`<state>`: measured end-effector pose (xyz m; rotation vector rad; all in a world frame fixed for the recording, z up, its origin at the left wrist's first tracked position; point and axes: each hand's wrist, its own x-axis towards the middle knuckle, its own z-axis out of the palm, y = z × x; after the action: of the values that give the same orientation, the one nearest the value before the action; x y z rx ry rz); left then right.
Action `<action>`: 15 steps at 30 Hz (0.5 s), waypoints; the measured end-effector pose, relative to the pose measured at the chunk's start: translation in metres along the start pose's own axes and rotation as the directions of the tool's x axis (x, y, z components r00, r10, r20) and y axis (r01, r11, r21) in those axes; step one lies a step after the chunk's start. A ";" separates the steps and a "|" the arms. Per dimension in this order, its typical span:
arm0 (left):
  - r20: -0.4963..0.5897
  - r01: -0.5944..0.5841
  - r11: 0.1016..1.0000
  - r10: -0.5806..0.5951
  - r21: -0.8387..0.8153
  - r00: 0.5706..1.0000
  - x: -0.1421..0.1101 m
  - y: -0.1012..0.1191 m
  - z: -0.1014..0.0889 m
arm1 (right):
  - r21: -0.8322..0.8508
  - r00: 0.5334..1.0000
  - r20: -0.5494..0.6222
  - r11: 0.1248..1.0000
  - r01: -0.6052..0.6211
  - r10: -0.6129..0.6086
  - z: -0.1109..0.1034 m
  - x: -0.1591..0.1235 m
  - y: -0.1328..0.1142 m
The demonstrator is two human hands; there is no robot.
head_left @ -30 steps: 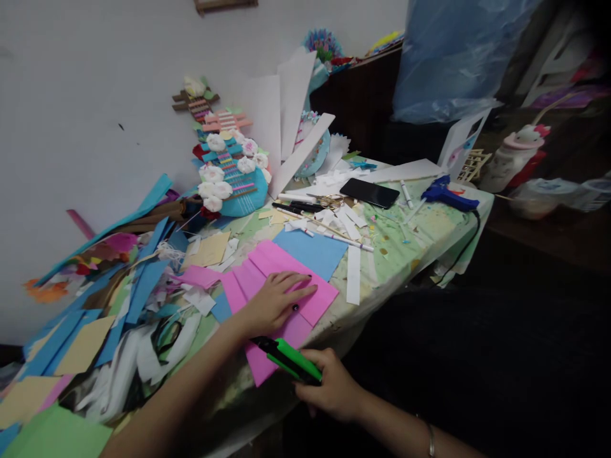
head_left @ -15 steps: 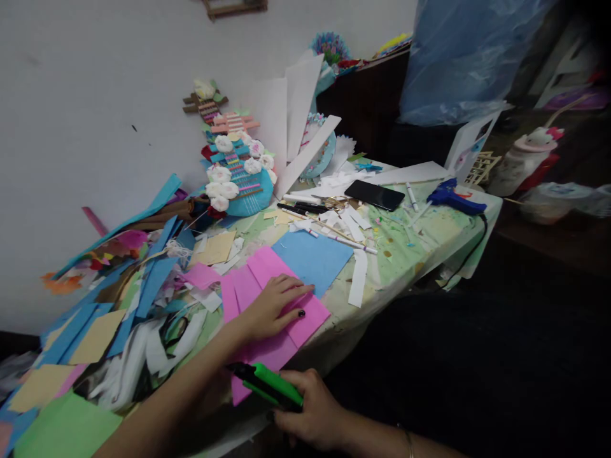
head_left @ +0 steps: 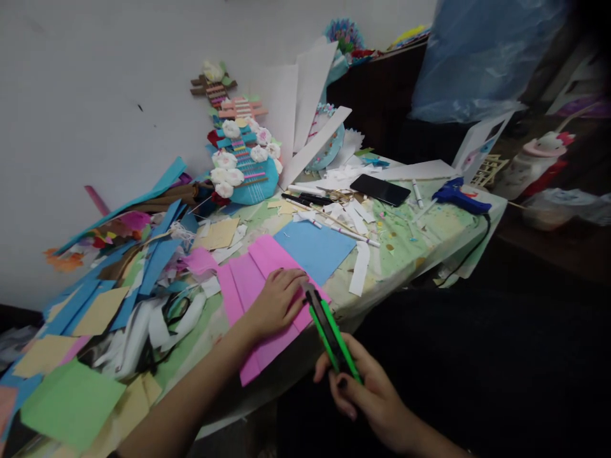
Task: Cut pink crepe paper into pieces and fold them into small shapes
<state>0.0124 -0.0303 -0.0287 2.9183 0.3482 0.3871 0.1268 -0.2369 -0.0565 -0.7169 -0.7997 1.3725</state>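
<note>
My left hand (head_left: 275, 300) lies on a creased sheet of pink paper (head_left: 241, 286) near the table's front edge. Its fingers are stretched out and pressed against the sheet. In my right hand (head_left: 367, 388) is a green and black box cutter (head_left: 333, 334), gripped by its handle and pointing up and away from me. The cutter's tip is close to my left fingertips; whether it touches the paper is hard to tell. A blue sheet of paper (head_left: 315, 251) lies flat just beyond, its near edge covered by the pink one.
Paper scraps and strips (head_left: 165, 318) pile up on the left. Pens (head_left: 305, 202), a black phone (head_left: 380, 190) and a blue glue gun (head_left: 462, 196) lie towards the back right. A paper guitar with white flowers (head_left: 251, 178) leans on the wall.
My right hand has moved right and turned the box cutter from pointing left to pointing up, near my left fingers. My left hand stays on the pink paper, its fingers slightly drawn in.
</note>
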 end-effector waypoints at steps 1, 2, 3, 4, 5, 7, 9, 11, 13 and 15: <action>0.001 -0.004 1.000 0.004 0.011 1.000 0.000 0.001 0.000 | -0.016 0.999 -0.031 1.000 0.007 -0.007 -0.003 -0.003 -0.003; -0.001 -0.005 1.000 0.005 0.021 1.000 -0.001 0.001 0.000 | -0.034 0.998 -0.062 0.999 0.006 -0.009 -0.007 -0.005 -0.005; -0.005 -0.004 1.000 0.004 0.030 1.000 -0.002 0.001 0.000 | -0.055 0.995 -0.097 0.998 -0.002 -0.003 -0.010 -0.007 -0.007; -0.010 -0.001 0.999 0.002 0.038 1.000 -0.002 0.001 0.000 | -0.075 0.991 -0.132 0.997 -0.022 0.012 -0.013 -0.009 -0.007; -0.014 0.002 0.999 -0.001 0.045 1.000 -0.003 0.001 0.001 | -0.096 0.983 -0.180 0.994 -0.052 0.034 -0.016 -0.010 -0.007; -0.015 0.008 0.999 -0.007 0.053 1.000 -0.004 0.000 0.001 | -0.126 0.951 -0.298 0.985 -0.120 0.078 -0.022 -0.012 -0.006; -0.005 0.013 0.998 -0.013 0.057 1.000 -0.004 0.000 0.001 | -0.125 0.912 -0.399 0.979 -0.161 0.099 -0.028 -0.014 -0.006; 0.013 0.017 0.998 -0.018 0.061 1.000 -0.003 0.002 -0.001 | -0.108 0.885 -0.455 0.980 -0.167 0.100 -0.034 -0.016 -0.006; 0.040 0.018 0.998 -0.021 0.067 0.999 -0.002 0.005 -0.004 | -0.089 0.869 -0.484 0.982 -0.166 0.103 -0.039 -0.018 -0.007; 0.067 0.023 0.997 -0.028 0.080 0.997 0.001 0.009 -0.007 | -0.068 0.858 -0.503 0.984 -0.164 0.108 -0.042 -0.021 -0.008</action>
<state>0.0129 -0.0381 -0.0195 2.9924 0.3988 0.2755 0.1655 -0.2575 -0.0749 -1.1759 -0.4148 1.1936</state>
